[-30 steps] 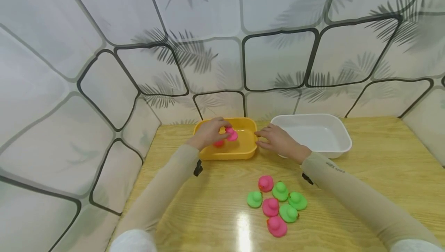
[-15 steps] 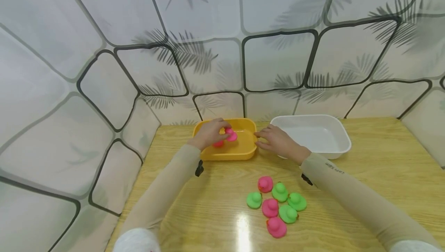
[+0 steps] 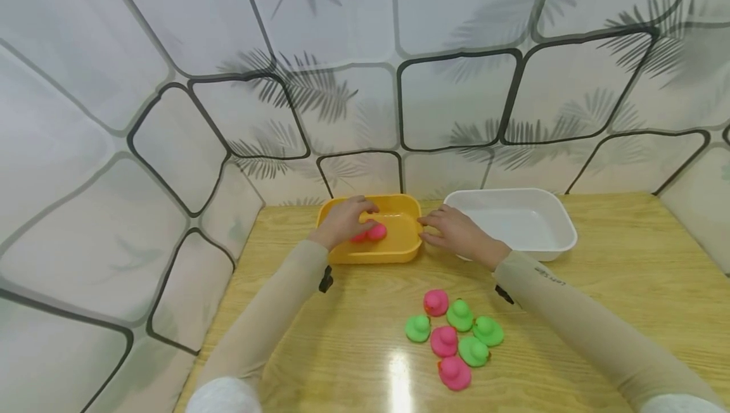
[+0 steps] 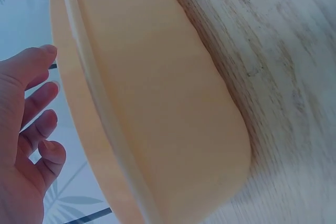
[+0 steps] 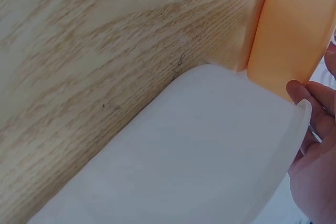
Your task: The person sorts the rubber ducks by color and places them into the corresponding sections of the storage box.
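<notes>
My left hand (image 3: 345, 220) hovers over the yellow tray (image 3: 402, 251), its thumb and fingers parted. Just below its fingertips a pink rubber duck (image 3: 377, 231) lies in the tray. Another pink duck (image 3: 359, 236) beside it is partly hidden by the hand. In the left wrist view, the fingers of the left hand (image 4: 31, 108) hang loosely curled above the tray's rim (image 4: 105, 124), with nothing between them. My right hand (image 3: 456, 229) holds the yellow tray's right rim, fingers at the edge and thumb against the outer wall, as the right wrist view also shows.
A white tray (image 3: 533, 223) stands right of the yellow one, under the right hand and wrist. Nearer on the wooden table (image 3: 342, 337) sits a group of pink ducks (image 3: 455, 372) and green ducks (image 3: 487, 330). Patterned wall panels (image 3: 450, 102) rise behind and at the left.
The pink duck that my left hand was pinching has come down into the yellow tray, and the fingers have let go of it. My right hand stays at the rim.
</notes>
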Tool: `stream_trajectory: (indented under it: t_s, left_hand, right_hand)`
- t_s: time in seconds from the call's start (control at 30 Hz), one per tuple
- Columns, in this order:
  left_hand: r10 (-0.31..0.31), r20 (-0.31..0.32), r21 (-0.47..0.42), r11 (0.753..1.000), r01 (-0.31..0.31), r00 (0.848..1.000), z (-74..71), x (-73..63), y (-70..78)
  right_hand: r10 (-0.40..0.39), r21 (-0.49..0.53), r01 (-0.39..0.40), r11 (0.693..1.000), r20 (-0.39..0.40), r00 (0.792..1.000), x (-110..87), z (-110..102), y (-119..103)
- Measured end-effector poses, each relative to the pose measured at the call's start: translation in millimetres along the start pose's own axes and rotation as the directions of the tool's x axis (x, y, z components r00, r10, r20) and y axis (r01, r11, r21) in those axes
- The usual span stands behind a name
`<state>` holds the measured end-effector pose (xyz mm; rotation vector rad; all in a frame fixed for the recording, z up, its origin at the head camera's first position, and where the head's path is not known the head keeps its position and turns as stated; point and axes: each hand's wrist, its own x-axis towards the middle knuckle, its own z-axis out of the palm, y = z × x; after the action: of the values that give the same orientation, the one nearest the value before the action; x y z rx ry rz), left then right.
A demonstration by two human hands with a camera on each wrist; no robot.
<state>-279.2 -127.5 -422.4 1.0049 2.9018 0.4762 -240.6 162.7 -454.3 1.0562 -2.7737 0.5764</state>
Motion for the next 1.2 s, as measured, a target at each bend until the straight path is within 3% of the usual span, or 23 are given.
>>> stream_trajectory:
  t_s: [0.3, 0.53, 0.63, 0.93, 1.07, 1.2]
  left_hand:
    - [0.044, -0.028, -0.025, 0.999, -0.045, 0.999, 0.7, -10.7, -0.7]
    - [0.056, -0.046, -0.106, 0.993, -0.061, 0.997, 3.2, -26.0, 12.5]
    - [0.094, -0.061, -0.114, 0.988, -0.1, 0.994, 6.5, -32.3, 19.5]
    - [0.219, -0.075, -0.122, 0.966, -0.226, 0.973, 19.6, -51.5, 42.2]
    - [0.281, -0.074, -0.132, 0.948, -0.289, 0.957, 26.6, -60.6, 54.5]
    - [0.322, -0.04, -0.146, 0.935, -0.324, 0.946, 33.4, -68.2, 66.2]
  right_hand:
    - [-0.009, -0.004, 0.009, 1.0, -0.001, 1.0, -0.8, -1, 2]
    - [0.007, 0.002, -0.007, 1.0, 0.013, 1.0, 0.2, -1, 1]
    - [0.004, 0.001, -0.004, 1.0, 0.012, 1.0, 0.5, -1, 2]
    - [0.01, -0.009, -0.01, 1.0, 0.008, 1.0, 1.9, -1, 2]
    - [0.008, -0.013, -0.008, 1.0, 0.008, 1.0, 1.4, 0, 2]
    - [0.02, -0.008, -0.02, 1.0, 0.018, 1.0, 1.2, 0, 2]
